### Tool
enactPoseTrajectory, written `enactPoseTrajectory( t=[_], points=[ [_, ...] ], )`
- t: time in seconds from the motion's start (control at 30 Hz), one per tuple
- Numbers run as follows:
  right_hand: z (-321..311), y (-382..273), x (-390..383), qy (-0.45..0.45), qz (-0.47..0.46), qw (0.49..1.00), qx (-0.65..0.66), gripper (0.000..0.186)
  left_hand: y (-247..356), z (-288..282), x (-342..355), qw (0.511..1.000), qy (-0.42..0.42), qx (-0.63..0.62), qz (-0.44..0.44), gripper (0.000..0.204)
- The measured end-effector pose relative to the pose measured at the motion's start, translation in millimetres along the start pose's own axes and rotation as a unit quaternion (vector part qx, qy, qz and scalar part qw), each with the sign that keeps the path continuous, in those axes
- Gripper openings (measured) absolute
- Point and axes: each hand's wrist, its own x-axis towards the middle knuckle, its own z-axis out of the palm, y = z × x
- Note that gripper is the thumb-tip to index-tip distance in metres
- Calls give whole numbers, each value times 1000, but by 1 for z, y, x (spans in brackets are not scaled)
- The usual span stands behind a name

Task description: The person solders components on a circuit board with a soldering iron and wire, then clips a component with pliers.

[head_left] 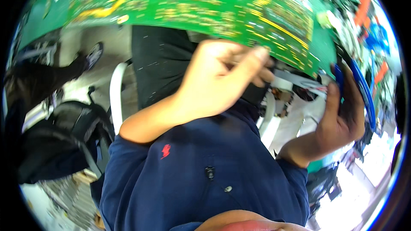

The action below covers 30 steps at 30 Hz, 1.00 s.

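A large green circuit board (192, 0) with rows of small components lies across the top of the view, smeared by motion. Just at its near edge is my left hand (214, 77), thumb and fingers pinched together. Whatever sits in that pinch, if anything, is too blurred to make out. To the right, my right hand (342, 113) is wrapped round a hand tool with blue handles (364, 90), which looks like pliers or cutters. The tool's jaws cannot be made out clearly.
Orange-handled tools (363, 10), a blue item (377, 37) and tangled leads crowd the bench's right side. A white chair arm (116, 96) is at my left. Beyond it are a black backpack (55, 145) and another person's shoe (95, 55).
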Motion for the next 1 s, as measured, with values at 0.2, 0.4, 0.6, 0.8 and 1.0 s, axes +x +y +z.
enactPoseTrajectory(
  t=[0.2, 0.4, 0.6, 0.8, 1.0],
  points=[
    [28, -7, -17, 75, 2, 981, 180, 35, -6, -5, -19, 994, -106, 9, -2, 19],
    [28, -11, -50, 28, -43, 983, 176, 28, -1, 18, -25, 990, -96, 61, 83, 27],
    [28, 9, -51, -25, -86, 897, 434, 47, -4, 32, -24, 993, -94, -53, 37, 16],
    [29, 31, -46, -43, -90, 810, 578, 88, 2, 45, -10, 969, -199, -143, -43, 28],
    [-6, 46, -35, -43, -151, 853, 498, 87, -11, 70, -6, 953, -233, -136, -141, 18]
  ],
)
